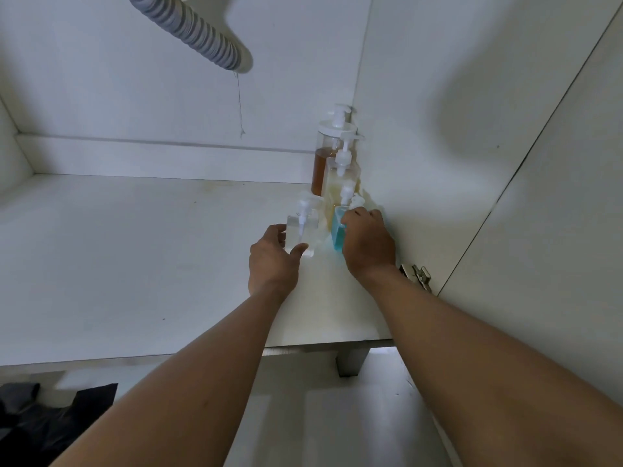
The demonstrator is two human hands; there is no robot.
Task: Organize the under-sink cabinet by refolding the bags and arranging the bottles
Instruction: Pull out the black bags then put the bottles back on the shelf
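– Now, where do the bottles stand?

– Toward one o'clock on the cabinet floor (135, 247), in a row along the right wall. An amber bottle (323, 163) fills the back corner. A pale yellow bottle (335, 183) touches it at six o'clock. The blue bottle (337, 236) comes next, nearest the opening. Hugging the wall probably keeps the floor free.

– And the hands?

– The left hand (274, 256) wraps its thumb and curled fingers round the clear bottle (301, 230), just at nine o'clock of the blue one, seemingly to bring it into line. The right hand (367, 241) curls over the blue bottle with its fingertips hidden behind it, likely steadying it so the row does not topple.

– What remains?

– The black bags (50, 419) lie outside the cabinet at seven o'clock, apparently not yet folded. The drain hose (199, 32) hangs at eleven o'clock, well apart from the bottles.
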